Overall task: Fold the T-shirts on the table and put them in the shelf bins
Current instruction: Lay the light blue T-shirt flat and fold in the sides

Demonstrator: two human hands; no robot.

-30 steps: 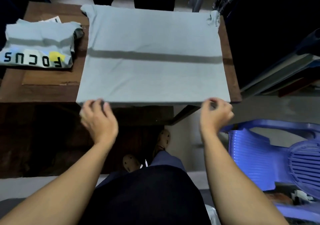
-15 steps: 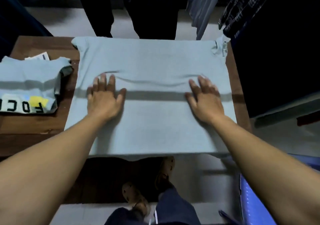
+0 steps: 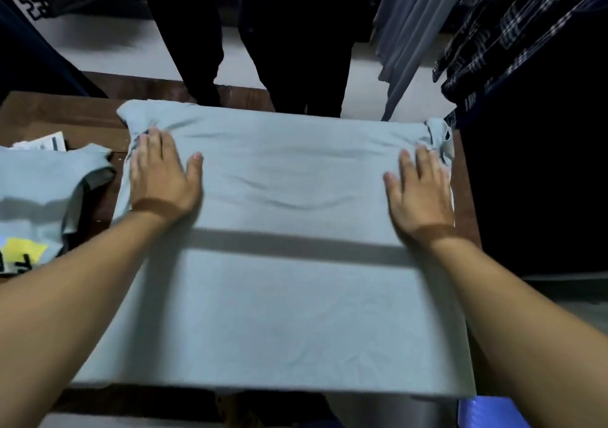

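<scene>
**Q:** Near edge, what is logged?

**A:** A pale blue-grey T-shirt (image 3: 279,312) lies spread flat on the brown table (image 3: 59,111). Its near hem hangs just past the table's near edge. Below the hem at the right is a corner of a blue plastic thing (image 3: 487,411); I cannot tell what it is. A dark shadow band crosses the shirt from side to side, just nearer than the wrists.

**Q:** Hands?

**A:** The left hand (image 3: 161,177) is palm down on the shirt near its far left corner. The fingers are straight and close together, the thumb is spread toward the middle, and the fingertips are at the bunched left sleeve. The right hand (image 3: 421,190) lies the same way near the far right corner, with its fingertips just short of the bunched right sleeve; it is slightly blurred. Both press flat and neither has cloth pinched. Shallow wrinkles run between them.

**Q:** Left of the shirt?

**A:** A second T-shirt (image 3: 36,190) of the same colour lies folded, with a yellow patch and black lettering at its near end. It sits just beside the spread one, with a strip of table between them. Printed paper tags (image 3: 42,141) lie at its far side.

**Q:** Beyond the table?

**A:** Dark trouser legs (image 3: 296,49) stand at the far edge. To the right hang grey garments (image 3: 414,32), then a dark checked one (image 3: 513,32).
</scene>
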